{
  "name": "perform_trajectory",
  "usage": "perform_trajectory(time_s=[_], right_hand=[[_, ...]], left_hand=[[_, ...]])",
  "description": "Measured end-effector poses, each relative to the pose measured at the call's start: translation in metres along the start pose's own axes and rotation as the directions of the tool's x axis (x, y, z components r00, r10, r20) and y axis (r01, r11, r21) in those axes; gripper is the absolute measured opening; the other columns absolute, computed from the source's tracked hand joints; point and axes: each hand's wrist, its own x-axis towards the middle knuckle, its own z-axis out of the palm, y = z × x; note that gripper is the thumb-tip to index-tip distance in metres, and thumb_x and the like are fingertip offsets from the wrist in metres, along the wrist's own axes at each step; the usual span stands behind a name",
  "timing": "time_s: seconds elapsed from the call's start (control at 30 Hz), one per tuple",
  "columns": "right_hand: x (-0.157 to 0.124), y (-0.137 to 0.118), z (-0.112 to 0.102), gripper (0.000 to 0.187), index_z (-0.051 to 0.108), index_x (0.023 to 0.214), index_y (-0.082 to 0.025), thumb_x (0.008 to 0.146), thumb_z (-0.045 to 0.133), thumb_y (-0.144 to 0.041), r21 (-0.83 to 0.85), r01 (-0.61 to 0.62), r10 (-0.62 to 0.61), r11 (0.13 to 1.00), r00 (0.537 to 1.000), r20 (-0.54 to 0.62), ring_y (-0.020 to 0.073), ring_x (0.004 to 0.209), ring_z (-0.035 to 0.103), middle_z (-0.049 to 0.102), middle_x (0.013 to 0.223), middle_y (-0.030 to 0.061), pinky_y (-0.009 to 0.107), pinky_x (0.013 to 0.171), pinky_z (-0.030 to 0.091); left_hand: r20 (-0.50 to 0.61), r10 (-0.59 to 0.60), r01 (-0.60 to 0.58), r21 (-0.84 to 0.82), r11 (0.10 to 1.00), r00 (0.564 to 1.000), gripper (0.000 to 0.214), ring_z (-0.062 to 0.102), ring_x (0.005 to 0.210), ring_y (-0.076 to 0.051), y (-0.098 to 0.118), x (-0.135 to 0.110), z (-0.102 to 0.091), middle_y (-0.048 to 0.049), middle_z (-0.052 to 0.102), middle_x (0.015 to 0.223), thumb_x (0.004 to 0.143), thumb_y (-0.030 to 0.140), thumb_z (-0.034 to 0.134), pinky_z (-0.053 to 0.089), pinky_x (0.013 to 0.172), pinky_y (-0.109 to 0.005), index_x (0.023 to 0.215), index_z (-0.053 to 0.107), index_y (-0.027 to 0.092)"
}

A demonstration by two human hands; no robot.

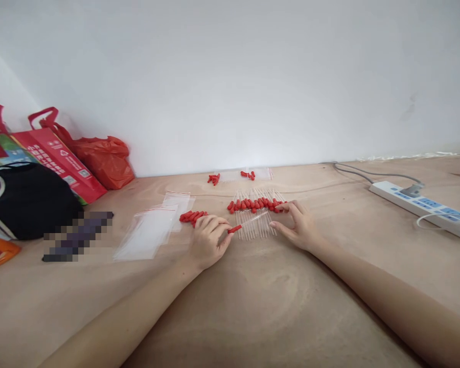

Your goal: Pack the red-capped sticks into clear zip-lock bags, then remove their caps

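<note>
A person's left hand (207, 240) curls shut around a single clear pipette (245, 224), pinching it by its red bulb between thumb and fingertips, the glass stem slanting away to the right just above the wooden bench (276, 306). The right hand (297, 225) lies open and loosely curved at the right end of a row of pipettes (255, 209). Its index finger touches the last red bulbs and its thumb rests near the stems, gripping nothing that can be made out. The row lies flat on the bench between the two hands, bulbs towards the wall (230, 76).

Just behind the left hand's knuckles sits a small cluster of red bulbs (191, 216), at the edge of a few clear zip bags (149, 232) spread on the wood. Two filled packets (249, 175) lie further back, near the wall.

At far left stand a red carrier bag (57, 158), an orange plastic bag (105, 158) and a black striped bag (23, 202). A white power strip (417, 203) with its grey cable runs along the right side of the bench, well apart from the hands.
</note>
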Motion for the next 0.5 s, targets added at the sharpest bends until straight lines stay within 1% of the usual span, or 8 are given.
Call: perform_trajectory(time_s=[0.03, 0.07, 0.13, 0.23, 0.3, 0.37, 0.43, 0.5], right_hand=[[0.000, -0.003, 0.000, 0.043, 0.054, 0.107, -0.019, 0.077, 0.051, -0.049, -0.041, 0.039, -0.039, 0.998, 0.999, -0.015, 0.0213, 0.091, 0.051, 0.057, 0.098, 0.0102, 0.036, 0.079, 0.038], [0.000, -0.007, 0.000, 0.043, 0.054, 0.109, -0.020, 0.077, 0.052, -0.049, -0.087, 0.092, -0.092, 0.992, 0.996, -0.003, 0.0221, 0.095, 0.049, 0.056, 0.102, 0.0103, 0.038, 0.082, 0.036], [-0.001, -0.014, 0.001, 0.041, 0.055, 0.112, -0.025, 0.078, 0.052, -0.047, -0.158, 0.207, -0.200, 0.966, 0.978, 0.060, 0.0225, 0.100, 0.048, 0.056, 0.109, 0.0082, 0.041, 0.088, 0.030], [-0.001, -0.023, 0.005, 0.029, 0.059, 0.106, -0.029, 0.081, 0.051, -0.040, -0.182, 0.322, -0.301, 0.929, 0.944, 0.132, 0.0209, 0.102, 0.047, 0.060, 0.104, 0.0035, 0.044, 0.094, 0.023], [-0.001, -0.027, 0.009, 0.022, 0.062, 0.099, -0.030, 0.083, 0.049, -0.036, -0.162, 0.338, -0.317, 0.927, 0.938, 0.141, 0.0188, 0.098, 0.049, 0.065, 0.091, 0.0011, 0.044, 0.095, 0.020], [0.000, -0.030, 0.011, 0.020, 0.064, 0.093, -0.029, 0.085, 0.046, -0.033, -0.131, 0.335, -0.317, 0.933, 0.938, 0.136, 0.0169, 0.091, 0.052, 0.066, 0.078, -0.0004, 0.044, 0.095, 0.020], [0.000, -0.032, 0.013, 0.022, 0.065, 0.089, -0.027, 0.086, 0.044, -0.032, -0.105, 0.337, -0.324, 0.936, 0.939, 0.118, 0.0156, 0.085, 0.053, 0.065, 0.070, -0.0009, 0.043, 0.095, 0.021], [0.000, -0.035, 0.013, 0.022, 0.065, 0.087, -0.026, 0.086, 0.044, -0.030, -0.089, 0.353, -0.345, 0.931, 0.934, 0.093, 0.0148, 0.082, 0.053, 0.066, 0.070, -0.0007, 0.042, 0.095, 0.021]], left_hand=[[0.007, 0.017, -0.017, -0.008, 1.000, 1.000, 0.012, 0.054, 0.083, -0.018, 0.002, 0.001, 0.001, -0.0027, 0.064, 0.085, 0.080, 0.025, 0.051, 0.036, 0.078, -0.035, 0.078, 0.061, 0.020], [0.011, 0.034, -0.033, -0.016, 0.999, 0.999, 0.012, 0.053, 0.083, -0.018, 0.003, 0.001, 0.001, -0.0028, 0.065, 0.085, 0.080, 0.025, 0.050, 0.036, 0.077, -0.035, 0.079, 0.062, 0.020], [0.008, 0.070, -0.069, -0.030, 0.997, 0.998, 0.013, 0.053, 0.082, -0.018, 0.007, 0.002, 0.003, -0.0031, 0.065, 0.085, 0.080, 0.025, 0.050, 0.037, 0.076, -0.034, 0.081, 0.062, 0.021], [-0.005, 0.121, -0.121, -0.043, 0.992, 0.993, 0.013, 0.054, 0.083, -0.017, 0.011, 0.003, 0.006, -0.0031, 0.066, 0.084, 0.081, 0.023, 0.050, 0.037, 0.076, -0.034, 0.082, 0.062, 0.021], [-0.010, 0.151, -0.151, -0.049, 0.987, 0.988, 0.013, 0.054, 0.082, -0.017, 0.012, 0.003, 0.007, -0.0026, 0.066, 0.083, 0.081, 0.022, 0.050, 0.037, 0.076, -0.034, 0.080, 0.062, 0.021], [-0.020, 0.164, -0.165, -0.056, 0.985, 0.986, 0.012, 0.054, 0.082, -0.017, 0.013, 0.003, 0.007, -0.0021, 0.066, 0.084, 0.081, 0.022, 0.050, 0.037, 0.076, -0.034, 0.080, 0.062, 0.021], [-0.021, 0.162, -0.163, -0.067, 0.984, 0.987, 0.013, 0.053, 0.087, -0.018, 0.013, 0.004, 0.008, -0.0029, 0.066, 0.090, 0.080, 0.025, 0.051, 0.037, 0.078, -0.034, 0.088, 0.061, 0.020], [-0.003, 0.168, -0.168, -0.086, 0.982, 0.986, 0.023, 0.052, 0.095, -0.019, 0.014, 0.005, 0.010, -0.0047, 0.064, 0.100, 0.080, 0.029, 0.053, 0.037, 0.083, -0.036, 0.099, 0.059, 0.019]])
